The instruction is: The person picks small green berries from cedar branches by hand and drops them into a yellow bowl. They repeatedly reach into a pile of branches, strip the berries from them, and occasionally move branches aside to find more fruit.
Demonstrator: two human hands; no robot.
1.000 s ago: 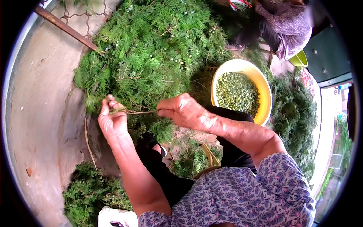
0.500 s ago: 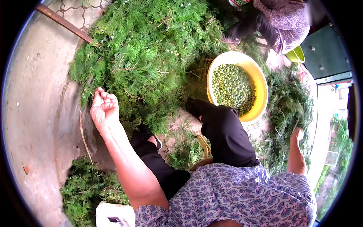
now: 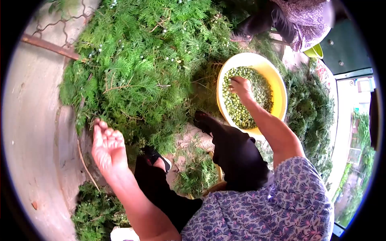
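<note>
My left hand (image 3: 108,148) is palm up at the left edge of a large heap of green conifer branches (image 3: 132,72). Its fingers are curled and the tips meet near a sprig; whatever they pinch is too small to make out. Over the yellow tub (image 3: 280,86) on the right is my right hand (image 3: 242,89), its fingers drawn together above small round green cones (image 3: 240,114) that fill the tub's bottom. What the right fingers hold, if anything, is hidden.
A co-worker in a patterned top (image 3: 307,22) sits at the upper right beside a light-green container (image 3: 315,51). More cut branches (image 3: 309,100) lie right of the tub and a smaller pile (image 3: 96,211) lies lower left. A rusty metal bar (image 3: 50,47) crosses the upper left.
My right hand has swung in from the far right to above the tub. My left hand has moved slightly down the view, still near the branches. The view has shifted a little.
</note>
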